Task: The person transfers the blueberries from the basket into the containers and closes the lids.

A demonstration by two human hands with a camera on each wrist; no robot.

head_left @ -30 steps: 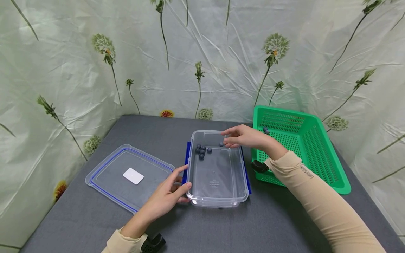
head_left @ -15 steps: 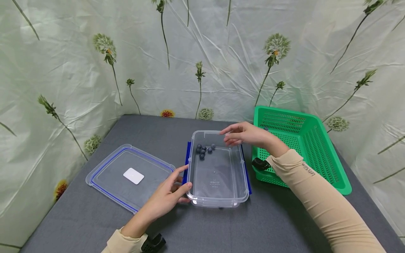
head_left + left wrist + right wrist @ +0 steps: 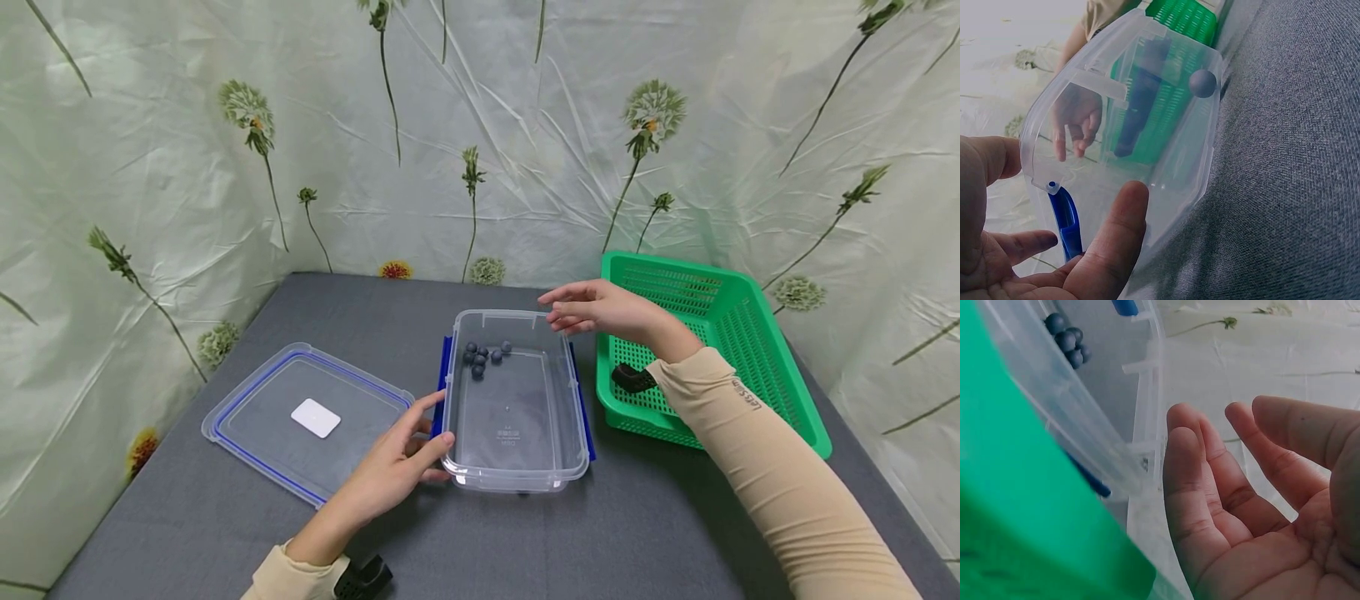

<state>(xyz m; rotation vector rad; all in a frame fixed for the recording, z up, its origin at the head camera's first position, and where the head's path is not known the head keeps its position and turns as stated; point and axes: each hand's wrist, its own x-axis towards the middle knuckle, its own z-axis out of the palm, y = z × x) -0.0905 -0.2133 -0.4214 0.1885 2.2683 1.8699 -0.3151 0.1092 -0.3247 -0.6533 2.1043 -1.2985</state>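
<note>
A clear plastic food container (image 3: 517, 417) with blue side clips stands uncovered on the table. Several blueberries (image 3: 478, 360) lie toward its far left, seen too as dark blueberries (image 3: 1066, 339) in the right wrist view. My left hand (image 3: 393, 462) rests against the container's near left side, fingers spread along the wall and clip, thumb by the rim. Over the far right corner hovers my right hand (image 3: 600, 308), fingers loosely bent, with nothing between them in the right wrist view (image 3: 1254, 494). Beside it is the green basket (image 3: 787, 383), partly hidden by the right arm.
On the left lies the container's clear lid (image 3: 255, 429) with a blue seal, bearing a white card-like rectangle (image 3: 316, 417). Grey cloth (image 3: 495, 546) covers the table. Behind it hangs a flower-patterned curtain (image 3: 540, 150).
A blueberry under the right hand has come to lie nearer the others in the container. The right hand has drawn up and right, toward the basket. The left hand stays put.
</note>
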